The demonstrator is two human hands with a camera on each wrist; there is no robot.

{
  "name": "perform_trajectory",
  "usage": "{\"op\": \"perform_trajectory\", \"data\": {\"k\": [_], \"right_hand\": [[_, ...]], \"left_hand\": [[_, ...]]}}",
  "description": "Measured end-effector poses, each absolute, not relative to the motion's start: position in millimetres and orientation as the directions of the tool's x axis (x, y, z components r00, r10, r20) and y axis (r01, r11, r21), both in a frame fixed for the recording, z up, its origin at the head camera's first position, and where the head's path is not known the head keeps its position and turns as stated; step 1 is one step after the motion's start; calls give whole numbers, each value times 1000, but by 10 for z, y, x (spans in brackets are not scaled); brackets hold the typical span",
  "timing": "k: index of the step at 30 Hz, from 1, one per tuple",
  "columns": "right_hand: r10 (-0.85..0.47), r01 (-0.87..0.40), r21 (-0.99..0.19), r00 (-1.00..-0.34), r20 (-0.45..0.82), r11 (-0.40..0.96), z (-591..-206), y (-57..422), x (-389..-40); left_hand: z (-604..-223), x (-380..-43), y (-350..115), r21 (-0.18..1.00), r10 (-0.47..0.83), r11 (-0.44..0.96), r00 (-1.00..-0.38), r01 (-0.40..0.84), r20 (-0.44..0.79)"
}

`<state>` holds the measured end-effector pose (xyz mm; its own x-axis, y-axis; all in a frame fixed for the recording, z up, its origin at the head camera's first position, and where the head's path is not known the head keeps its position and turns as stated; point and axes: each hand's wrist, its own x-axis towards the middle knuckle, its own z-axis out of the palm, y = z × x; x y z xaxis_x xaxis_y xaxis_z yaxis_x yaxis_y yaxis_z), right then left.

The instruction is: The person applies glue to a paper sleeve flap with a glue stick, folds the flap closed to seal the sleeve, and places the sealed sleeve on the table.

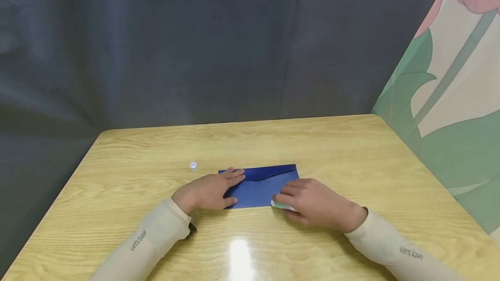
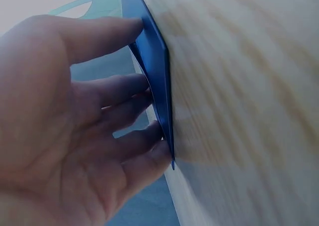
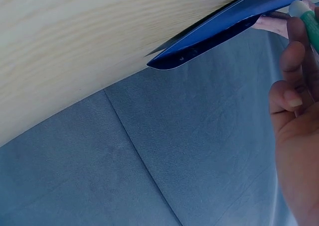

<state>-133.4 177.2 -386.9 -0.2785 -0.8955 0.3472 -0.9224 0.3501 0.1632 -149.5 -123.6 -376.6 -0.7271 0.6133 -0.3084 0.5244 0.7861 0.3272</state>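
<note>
A blue envelope (image 1: pixel 255 192) lies on the wooden table, its darker pointed flap (image 1: pixel 265 172) along the far side. My left hand (image 1: pixel 212 190) rests on the envelope's left end with fingers spread and fairly straight. Seen from the left wrist, the thumb and fingertips touch the envelope (image 2: pixel 158 71). At the near right corner my right hand (image 1: pixel 312 200) grips a white and green glue stick (image 3: pixel 310 24), its white end pointing left at the envelope. Whether that end touches the paper cannot be told. In the right wrist view the flap stands slightly apart from the envelope body.
A small white cap (image 1: pixel 193 166) lies on the table (image 1: pixel 156 142) left of the envelope. Behind the table hangs a dark curtain (image 1: pixel 215 55), and a flower-patterned cloth (image 1: pixel 461 99) borders the right side.
</note>
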Motion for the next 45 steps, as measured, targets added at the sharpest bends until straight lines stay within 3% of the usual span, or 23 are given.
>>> {"op": "perform_trajectory", "data": {"k": [12, 16, 23, 30, 38, 45], "right_hand": [[-900, -922, 164, -282, 333, 350, -3858, 1776, -1318], [-903, -923, 159, -286, 320, 349, -3856, 1777, -1313], [-900, -923, 155, -288, 326, 352, -3860, 1788, -1316], [-899, -926, 154, -278, 339, 344, -3871, 1778, -1322], [-901, -923, 155, -289, 324, 352, -3884, 1793, -1316], [-906, -925, 160, -284, 313, 345, -3869, 1787, -1308]], "left_hand": [[-3754, -1407, -1126, 282, 606, 796, -709, 536, -361], [-3749, -1397, -1089, 213, 602, 797, -710, 566, -366], [-3730, -1460, -995, -7, 606, 768, -731, 640, -314], [-3764, -1552, -907, -29, 676, 713, -697, 701, -237], [-3688, -1623, -687, -120, 619, 713, -701, 690, -354], [-3571, -1661, -546, -80, 533, 761, -690, 644, -489]]}}
